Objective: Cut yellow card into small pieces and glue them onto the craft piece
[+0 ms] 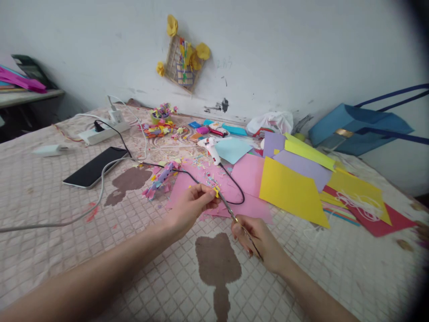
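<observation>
My left hand (201, 200) pinches a small yellow paper piece (216, 192) between thumb and fingertips. A slim pointed metal tool (230, 210), which looks like tweezers or thin scissors, is gripped in my right hand (251, 237), its tip at the yellow piece. Beneath and beyond both hands lie pink paper sheets (248, 172) strewn with small coloured scraps. Just past my hands a white glue gun (210, 150) rests with its black cord curving back toward them. Left of my left hand is a purple strip (161, 179) covered in small paper shapes.
Yellow paper (291, 190) and other coloured sheets lie right, with white string (360, 205) on top. A tablet (97, 167), a power strip (103, 132) and cables occupy the left. A small pot (161, 117) stands at the back; a blue bag (358, 127) sits at back right.
</observation>
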A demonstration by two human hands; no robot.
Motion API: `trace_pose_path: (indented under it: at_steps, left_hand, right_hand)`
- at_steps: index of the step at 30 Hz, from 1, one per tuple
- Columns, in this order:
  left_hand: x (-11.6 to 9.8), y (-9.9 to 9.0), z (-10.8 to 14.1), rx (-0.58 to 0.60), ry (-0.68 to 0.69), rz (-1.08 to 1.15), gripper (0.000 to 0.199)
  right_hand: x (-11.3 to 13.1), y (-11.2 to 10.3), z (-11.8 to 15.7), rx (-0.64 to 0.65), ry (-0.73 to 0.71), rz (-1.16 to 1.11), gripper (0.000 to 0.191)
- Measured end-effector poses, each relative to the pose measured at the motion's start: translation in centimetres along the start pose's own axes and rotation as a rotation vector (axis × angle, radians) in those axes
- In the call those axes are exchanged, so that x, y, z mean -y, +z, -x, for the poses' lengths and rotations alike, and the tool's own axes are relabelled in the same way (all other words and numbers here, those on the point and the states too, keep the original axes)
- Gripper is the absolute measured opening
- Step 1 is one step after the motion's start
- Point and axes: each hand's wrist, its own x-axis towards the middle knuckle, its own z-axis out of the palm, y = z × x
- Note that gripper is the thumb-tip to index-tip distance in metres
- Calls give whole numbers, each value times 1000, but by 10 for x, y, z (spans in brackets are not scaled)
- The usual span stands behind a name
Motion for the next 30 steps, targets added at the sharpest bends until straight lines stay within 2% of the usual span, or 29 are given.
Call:
trace_pose_path:
  at_steps: [10,17,23,30]
  left_hand:
    - [1,-3,-2,18,6,-8,14]
    - [-9,-12,-8,168,-67,-82,16]
    - [-15,-17,-10,256,-112,-156,15]
    - [-16,-19,-11,288,-143,-170,14]
  right_hand:
    - [0,1,-1,-10,3,-28,45]
    - [0,-18,1,153,-2,-95,48]
    - [-1,-30,2,184,-28,-37,49]
    - [-1,-33,3,195,-38,5,50]
